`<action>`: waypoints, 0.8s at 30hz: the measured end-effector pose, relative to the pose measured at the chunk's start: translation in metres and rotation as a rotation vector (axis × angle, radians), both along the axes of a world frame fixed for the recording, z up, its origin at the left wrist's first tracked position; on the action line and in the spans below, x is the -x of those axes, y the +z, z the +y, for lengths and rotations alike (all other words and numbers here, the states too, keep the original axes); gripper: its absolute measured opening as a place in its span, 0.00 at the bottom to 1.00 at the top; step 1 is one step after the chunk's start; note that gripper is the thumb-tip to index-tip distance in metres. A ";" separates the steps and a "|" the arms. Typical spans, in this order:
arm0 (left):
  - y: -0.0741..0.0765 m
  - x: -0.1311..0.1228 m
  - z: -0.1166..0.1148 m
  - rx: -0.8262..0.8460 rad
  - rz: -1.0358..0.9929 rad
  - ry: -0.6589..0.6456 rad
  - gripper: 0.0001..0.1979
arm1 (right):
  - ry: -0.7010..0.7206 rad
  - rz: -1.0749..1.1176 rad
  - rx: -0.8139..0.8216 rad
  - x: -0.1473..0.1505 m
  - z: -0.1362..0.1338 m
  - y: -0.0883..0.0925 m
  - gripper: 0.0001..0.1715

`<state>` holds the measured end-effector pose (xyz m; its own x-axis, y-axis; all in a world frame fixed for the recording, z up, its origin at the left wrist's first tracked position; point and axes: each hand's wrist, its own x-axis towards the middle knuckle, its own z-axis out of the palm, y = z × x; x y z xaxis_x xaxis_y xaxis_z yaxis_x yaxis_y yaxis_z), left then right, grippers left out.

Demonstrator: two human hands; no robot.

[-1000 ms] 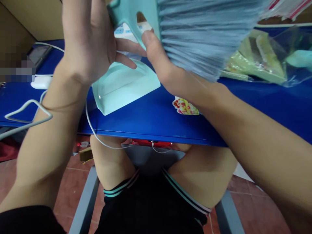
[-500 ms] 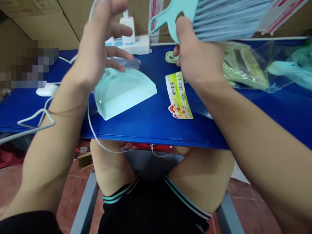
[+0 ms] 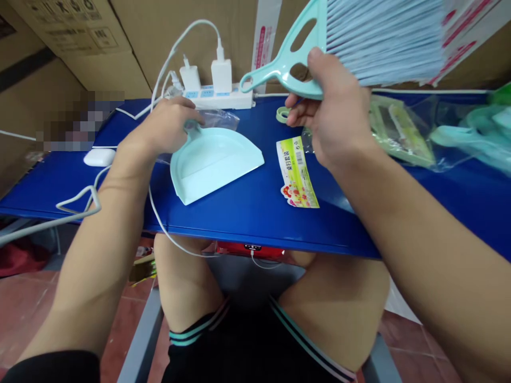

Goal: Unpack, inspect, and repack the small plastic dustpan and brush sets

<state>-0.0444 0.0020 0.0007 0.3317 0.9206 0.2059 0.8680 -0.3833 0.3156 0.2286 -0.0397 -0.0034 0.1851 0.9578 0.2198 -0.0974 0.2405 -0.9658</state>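
The right hand [image 3: 339, 109] is clamped on the turquoise brush [image 3: 359, 42], held raised above the tabletop [image 3: 239, 218], bristles pointing right. The left hand [image 3: 170, 125], well apart, is at the handle of the dustpan [image 3: 215, 159], which rests on the tabletop; finger closure cannot be determined. A printed card [image 3: 297, 173] lies right of the dustpan.

The left hand [image 3: 170, 125], a second ago up by the brush [image 3: 351, 40], then spread above the dustpan [image 3: 215, 162], is now down at the dustpan's handle, fingers bent. The right hand [image 3: 339, 109] now holds the brush farther right of the dustpan. Right of the dustpan, the label [image 3: 297, 173], mostly hidden a second ago, shows whole; behind it, the power strip [image 3: 241, 100] is largely uncovered.
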 end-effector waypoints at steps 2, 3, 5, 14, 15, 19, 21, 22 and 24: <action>-0.002 0.004 0.003 0.017 0.017 -0.011 0.20 | 0.033 0.071 -0.003 -0.001 0.000 0.001 0.18; -0.002 0.006 0.005 0.025 0.022 -0.013 0.20 | 0.043 0.108 -0.003 -0.002 0.000 0.002 0.19; -0.001 0.012 0.006 0.029 0.008 -0.018 0.19 | 0.049 0.171 -0.004 -0.001 0.000 0.004 0.19; 0.011 0.024 0.001 -0.018 -0.105 0.027 0.18 | 0.091 0.163 0.021 -0.003 -0.007 0.018 0.19; 0.011 0.022 -0.001 -0.030 -0.117 0.029 0.19 | 0.110 0.145 0.011 -0.004 -0.008 0.017 0.18; 0.012 0.007 -0.011 -0.083 -0.194 0.085 0.24 | 0.162 0.114 -0.009 -0.003 -0.010 0.012 0.18; 0.010 -0.003 -0.015 -0.051 -0.229 0.128 0.26 | 0.177 0.103 -0.014 0.000 -0.011 0.010 0.18; 0.009 -0.008 -0.016 -0.030 -0.247 0.142 0.26 | 0.191 0.090 -0.009 0.001 -0.011 0.010 0.20; 0.006 -0.016 -0.016 -0.013 -0.302 0.141 0.26 | 0.229 0.050 0.010 0.004 -0.012 0.009 0.24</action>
<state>-0.0287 -0.0141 0.0070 0.1230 0.9498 0.2877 0.7809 -0.2715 0.5625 0.2248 -0.0521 0.0053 -0.0267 0.9781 0.2063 -0.1960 0.1972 -0.9606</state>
